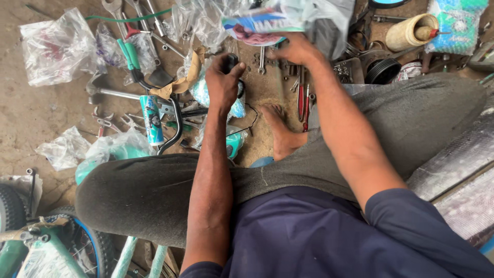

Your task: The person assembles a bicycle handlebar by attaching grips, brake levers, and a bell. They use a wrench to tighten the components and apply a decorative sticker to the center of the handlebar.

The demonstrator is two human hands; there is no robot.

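I sit on the ground with my knees apart. My left hand [224, 82] is closed around a small black part [231, 61], held above the dirt floor. My right hand [298, 50] reaches forward and grips the lower edge of a clear plastic bag [278, 20] with a coloured printed package inside. Below my left hand lie a teal bicycle part wrapped in plastic [234, 141] and a black handlebar [177, 123]. My bare foot [280, 134] rests on the floor between my hands.
Wrenches [144, 15], green-handled pliers [128, 54], red-handled tools [302, 100] and loose nuts litter the floor. Crumpled plastic bags [54, 46] lie at left. A teal bicycle frame and wheel [67, 247] sit at lower left; a cream roll [409, 32] and black ring [383, 71] at upper right.
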